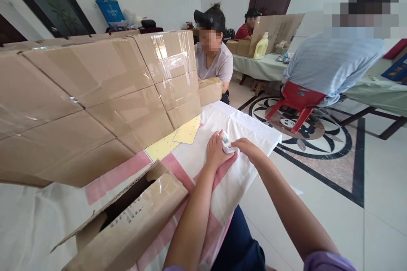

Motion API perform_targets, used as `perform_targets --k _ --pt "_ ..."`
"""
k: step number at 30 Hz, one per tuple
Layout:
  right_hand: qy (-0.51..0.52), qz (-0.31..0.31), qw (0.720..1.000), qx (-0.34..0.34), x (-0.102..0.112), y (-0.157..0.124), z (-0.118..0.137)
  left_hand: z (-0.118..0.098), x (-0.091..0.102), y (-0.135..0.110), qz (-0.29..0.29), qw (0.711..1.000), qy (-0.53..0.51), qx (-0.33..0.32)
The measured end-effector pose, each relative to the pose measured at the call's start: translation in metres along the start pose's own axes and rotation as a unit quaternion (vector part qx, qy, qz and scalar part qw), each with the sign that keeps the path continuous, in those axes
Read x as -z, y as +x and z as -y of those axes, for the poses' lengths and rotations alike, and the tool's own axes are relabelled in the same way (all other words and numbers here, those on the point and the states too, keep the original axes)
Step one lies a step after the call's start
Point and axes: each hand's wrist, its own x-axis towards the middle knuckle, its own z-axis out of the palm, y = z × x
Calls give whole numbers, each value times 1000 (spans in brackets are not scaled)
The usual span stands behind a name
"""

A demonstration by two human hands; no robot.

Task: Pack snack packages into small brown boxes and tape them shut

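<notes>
My left hand (216,151) is closed around a small white object with a grey-green printed patch (226,139). It looks like a little packet or roll, but its exact kind is too small to tell. My right hand (247,148) pinches the near right edge of the same object, fingers pressed together. Both hands are just over the cloth-covered table (251,125), close to its right edge. To the left of my forearms lies a long cardboard box (136,220), its top flap raised and its inside dark.
Taped cardboard boxes (121,76) form a wall at the left. Behind it sits a person (219,61) beside a smaller carton (210,90). Across the floor, another person sits on a red plastic chair (300,97), and a yellow bottle (261,46) stands on a table.
</notes>
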Motion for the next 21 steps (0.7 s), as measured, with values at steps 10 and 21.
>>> perform_targets --k 10,21 --pt "14 47 998 -30 -11 -18 -24 -1 0 -1 -3 1000 -3 6" --pt "-68 9 997 38 -13 -12 -37 1 -3 -1 -21 1000 7 -19"
